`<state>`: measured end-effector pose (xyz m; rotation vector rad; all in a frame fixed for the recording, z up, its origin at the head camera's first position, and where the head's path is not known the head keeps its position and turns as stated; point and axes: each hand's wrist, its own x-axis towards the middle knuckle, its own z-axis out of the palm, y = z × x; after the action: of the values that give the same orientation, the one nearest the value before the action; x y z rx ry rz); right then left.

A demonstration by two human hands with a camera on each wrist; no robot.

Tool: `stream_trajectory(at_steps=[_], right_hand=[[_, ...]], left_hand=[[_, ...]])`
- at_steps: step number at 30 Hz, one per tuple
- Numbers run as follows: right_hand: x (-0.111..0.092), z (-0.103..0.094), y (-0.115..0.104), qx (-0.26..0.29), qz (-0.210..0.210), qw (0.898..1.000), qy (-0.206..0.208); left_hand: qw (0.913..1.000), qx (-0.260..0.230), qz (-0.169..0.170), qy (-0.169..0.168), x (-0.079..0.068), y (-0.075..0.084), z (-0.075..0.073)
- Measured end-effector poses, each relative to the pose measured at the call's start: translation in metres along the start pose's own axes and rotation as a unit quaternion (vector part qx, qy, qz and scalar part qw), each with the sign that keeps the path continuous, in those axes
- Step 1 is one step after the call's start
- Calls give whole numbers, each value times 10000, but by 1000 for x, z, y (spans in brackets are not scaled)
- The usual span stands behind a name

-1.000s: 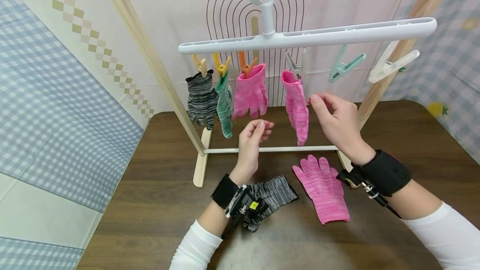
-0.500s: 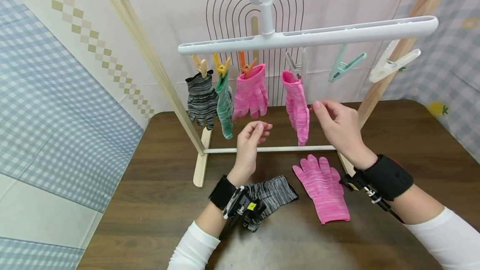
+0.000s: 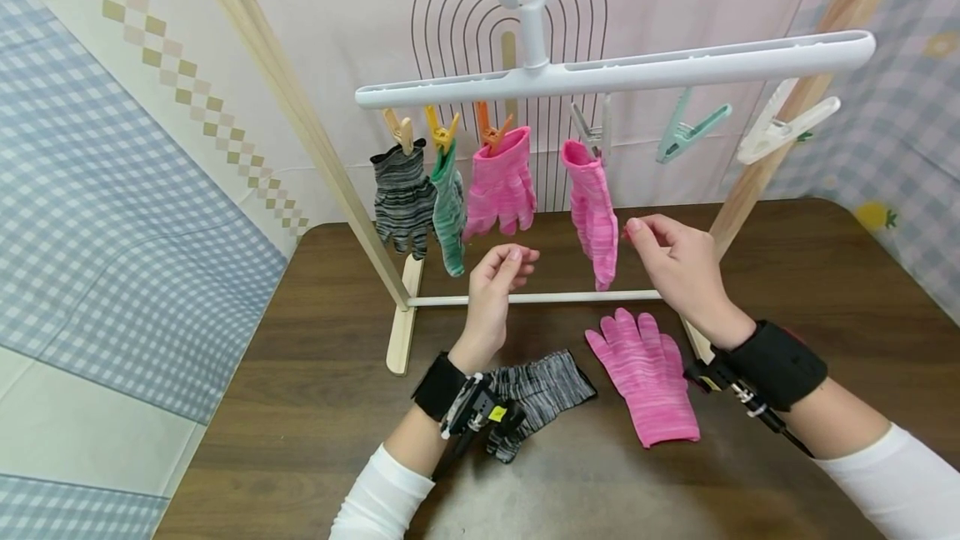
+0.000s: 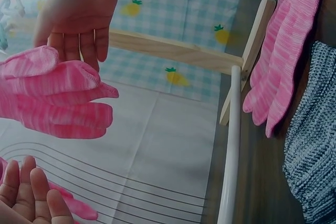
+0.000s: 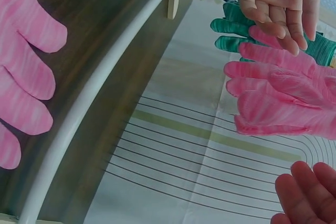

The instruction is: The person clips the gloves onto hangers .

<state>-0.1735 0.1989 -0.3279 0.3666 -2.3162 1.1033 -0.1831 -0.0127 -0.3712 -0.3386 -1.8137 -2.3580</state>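
Note:
My left hand (image 3: 491, 294) hovers below a pink glove (image 3: 504, 182) hung from an orange clip, its fingers loosely bent around nothing. Just right of a second pink glove (image 3: 591, 198), which hangs from a grey clip (image 3: 596, 136), is my right hand (image 3: 678, 269), also holding nothing. The left wrist view shows the right hand (image 4: 79, 14) with relaxed fingers beside that hanging glove (image 4: 58, 95). Flat on the table below lie a third pink glove (image 3: 647, 382) and a black-and-grey glove (image 3: 551, 394), the latter partly behind the left wrist's camera.
A white hanger (image 3: 622, 69) hangs on a wooden rack with a white lower bar (image 3: 570, 298). Black-and-grey (image 3: 405, 198) and green (image 3: 448, 215) gloves hang at its left. Mint (image 3: 690, 132) and white (image 3: 783, 132) clips at its right hold nothing.
Both hands have drifted slightly lower, the left one also a little leftward and the right one away from the hanging pink glove. The gloves have stayed in place.

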Motion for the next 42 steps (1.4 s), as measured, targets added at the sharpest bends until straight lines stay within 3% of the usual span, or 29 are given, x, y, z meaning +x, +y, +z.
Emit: stream_trajectory(at_steps=[42], right_hand=[[-26, 5, 31, -194, 235, 9975, -643]], left_hand=[[9995, 243, -154, -126, -3, -2, -8]])
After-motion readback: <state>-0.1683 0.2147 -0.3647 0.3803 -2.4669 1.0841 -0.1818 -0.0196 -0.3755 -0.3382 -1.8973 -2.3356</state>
